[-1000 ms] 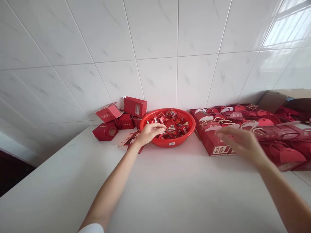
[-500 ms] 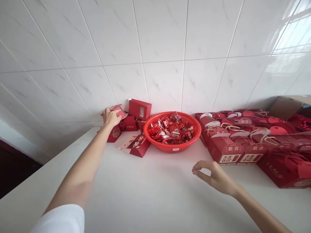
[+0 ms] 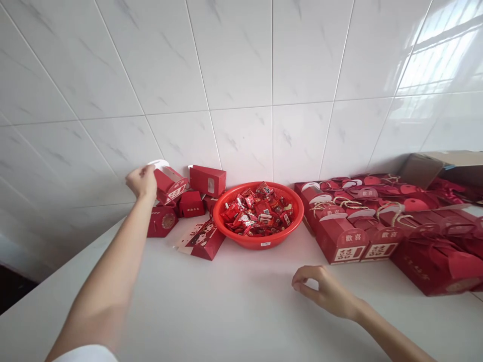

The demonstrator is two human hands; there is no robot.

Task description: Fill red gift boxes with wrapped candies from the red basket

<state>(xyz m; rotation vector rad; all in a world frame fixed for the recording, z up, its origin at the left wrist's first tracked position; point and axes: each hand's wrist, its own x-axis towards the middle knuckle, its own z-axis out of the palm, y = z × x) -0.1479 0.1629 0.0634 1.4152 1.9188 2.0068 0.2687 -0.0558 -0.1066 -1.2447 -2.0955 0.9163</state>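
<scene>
The red carton (image 3: 171, 185) has just been tilted by the left hand (image 3: 142, 182), so its printed end is shown above the small boxes (image 3: 162, 221); its flap is apparently pinched, though fingertips are hidden. The right hand (image 3: 334, 295) is held, thumb and forefinger curled together, before the basket (image 3: 260, 243), nothing visibly gripped.

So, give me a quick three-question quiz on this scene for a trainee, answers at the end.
1. True or false: the round red plastic basket holds small red-wrapped sweets.
2. What is the left hand gripping? a) a sweet b) a red cardboard box c) the basket's rim
3. Fill in: seen from the camera, the rows of red gift boxes stand on the basket's ____ side.
Key: 1 true; 2 b; 3 right
</scene>
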